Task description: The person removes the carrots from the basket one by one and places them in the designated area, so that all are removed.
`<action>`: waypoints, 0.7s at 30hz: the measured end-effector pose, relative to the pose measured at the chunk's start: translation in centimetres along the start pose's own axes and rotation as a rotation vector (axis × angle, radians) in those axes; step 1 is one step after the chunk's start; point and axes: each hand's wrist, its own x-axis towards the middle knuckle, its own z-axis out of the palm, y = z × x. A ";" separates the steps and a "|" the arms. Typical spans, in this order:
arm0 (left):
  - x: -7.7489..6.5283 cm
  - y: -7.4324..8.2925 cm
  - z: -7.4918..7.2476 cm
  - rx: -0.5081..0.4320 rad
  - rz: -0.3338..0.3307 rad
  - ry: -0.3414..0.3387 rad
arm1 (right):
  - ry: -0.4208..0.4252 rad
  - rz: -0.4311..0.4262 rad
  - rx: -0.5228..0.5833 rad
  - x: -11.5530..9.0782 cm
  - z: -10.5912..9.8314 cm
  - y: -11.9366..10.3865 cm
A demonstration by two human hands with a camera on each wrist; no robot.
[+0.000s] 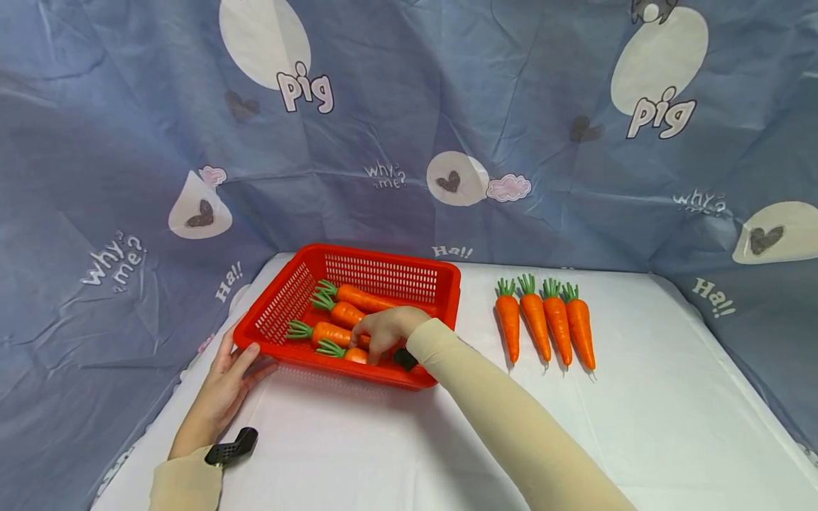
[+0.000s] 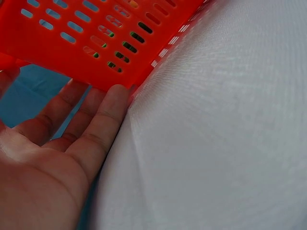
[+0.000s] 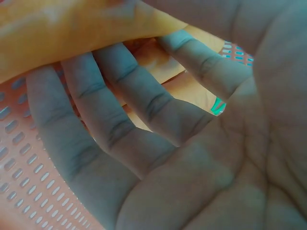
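A red perforated basket [image 1: 441,284] stands on the white table, with several orange carrots with green tops lying inside. At its front left corner my left hand [image 1: 224,387] touches the rim; in the left wrist view its fingers [image 2: 103,124] are nearly straight, tips against the lower wall. My right hand [image 1: 386,328] reaches down inside and holds a carrot [image 3: 96,28], the fingers [image 3: 120,100] passing behind it and hiding their tips. From above, this hand covers part of the front carrot [image 1: 355,355].
Right of the basket, several more carrots [image 1: 556,326] lie side by side on the white tablecloth [image 1: 671,411], tops facing the back. A blue patterned cloth [image 1: 358,213] hangs behind and at both sides of the table.
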 end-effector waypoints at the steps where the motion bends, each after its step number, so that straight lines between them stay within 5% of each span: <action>1: 0.0 0.0 0.0 0.000 -0.001 0.001 | 0.007 -0.007 -0.014 0.0 0.0 0.0; 10: 0.0 -0.1 0.0 -0.010 0.013 -0.008 | 0.077 -0.058 -0.111 -0.2 -0.1 0.4; 21: -0.1 -0.1 0.1 -0.030 0.032 -0.018 | 0.132 -0.083 -0.021 -0.5 -0.6 0.3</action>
